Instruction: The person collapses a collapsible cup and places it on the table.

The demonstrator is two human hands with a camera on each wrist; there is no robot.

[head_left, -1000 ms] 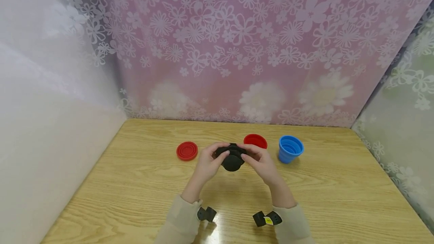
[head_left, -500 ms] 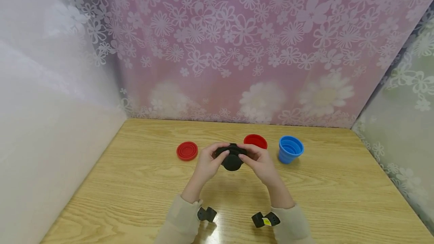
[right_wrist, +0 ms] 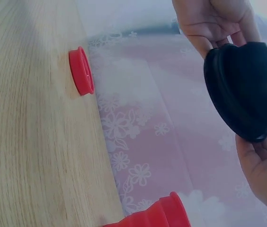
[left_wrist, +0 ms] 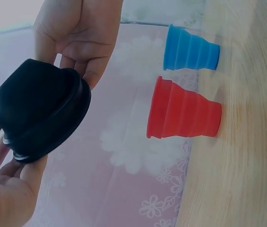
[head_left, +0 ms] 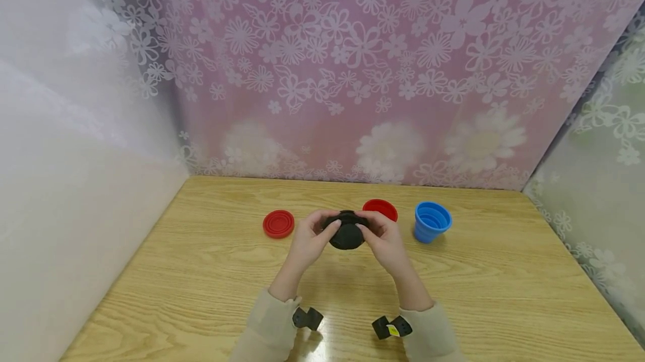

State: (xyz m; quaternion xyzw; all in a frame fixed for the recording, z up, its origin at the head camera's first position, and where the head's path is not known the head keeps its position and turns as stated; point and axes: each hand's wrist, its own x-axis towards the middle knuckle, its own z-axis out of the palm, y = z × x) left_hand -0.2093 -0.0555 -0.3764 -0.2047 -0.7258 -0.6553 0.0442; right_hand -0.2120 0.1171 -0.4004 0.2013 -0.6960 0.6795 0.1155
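Between my two hands, above the table, is a black collapsible cup (head_left: 346,236), partly folded and tilted with its base toward me in the head view. My left hand (head_left: 309,240) pinches its left side, the thumb on the near face and the fingers behind. The right hand (head_left: 387,241) holds the opposite side the same way. Side-on in the left wrist view, the black cup (left_wrist: 39,109) shows a wide stepped rim and a narrower end. Its inside is hidden.
A flattened red collapsible cup (head_left: 278,224) lies on the wooden table (head_left: 201,283), left of my hands. An extended red cup (left_wrist: 183,109) stands behind the right hand, with an extended blue cup (head_left: 430,222) further right. A floral curtain (head_left: 322,71) hangs behind the table.
The black cup has tipped and risen slightly in the hands. My right wrist has shifted a little to the left. The other cups stay where they were.
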